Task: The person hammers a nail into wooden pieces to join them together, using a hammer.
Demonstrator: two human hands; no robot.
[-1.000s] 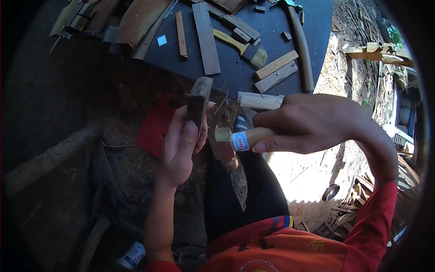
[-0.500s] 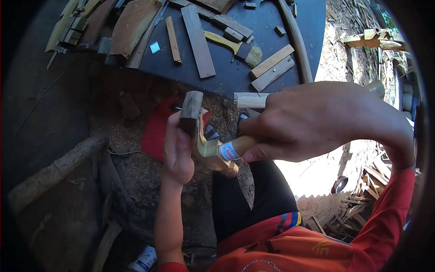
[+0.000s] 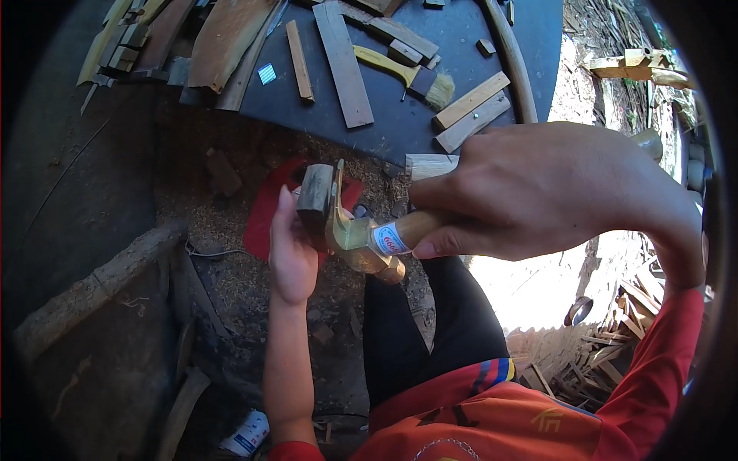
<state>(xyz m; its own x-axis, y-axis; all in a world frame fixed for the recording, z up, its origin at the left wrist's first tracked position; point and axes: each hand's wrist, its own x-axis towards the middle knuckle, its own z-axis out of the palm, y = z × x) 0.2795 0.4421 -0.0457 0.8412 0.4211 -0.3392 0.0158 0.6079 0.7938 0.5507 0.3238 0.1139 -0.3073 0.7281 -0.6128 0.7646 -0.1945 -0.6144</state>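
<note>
My right hand [image 3: 530,192] is wrapped round the wooden handle of a claw hammer [image 3: 355,244], which has a brassy head and a white label with red print. The hammer's claw lies against the side of a small wooden block [image 3: 314,198]. My left hand [image 3: 295,257] grips this block from below and behind, thumb on its left side, other fingers mostly hidden. A pale squared wood piece [image 3: 430,165] sticks out to the left from behind my right hand, close to the table's edge.
A dark table [image 3: 400,138] carries wood strips, offcuts and a yellow-handled paintbrush [image 3: 407,74]. Curved boards [image 3: 231,46] overhang its left end. Below lie a red object [image 3: 269,207], a rough log [image 3: 100,288] and a white container [image 3: 247,432]. Wood scraps [image 3: 576,376] pile up at right.
The block has moved a little down and left with my left hand, and more of the hammer's claw shows beside it. My right hand has risen slightly.
</note>
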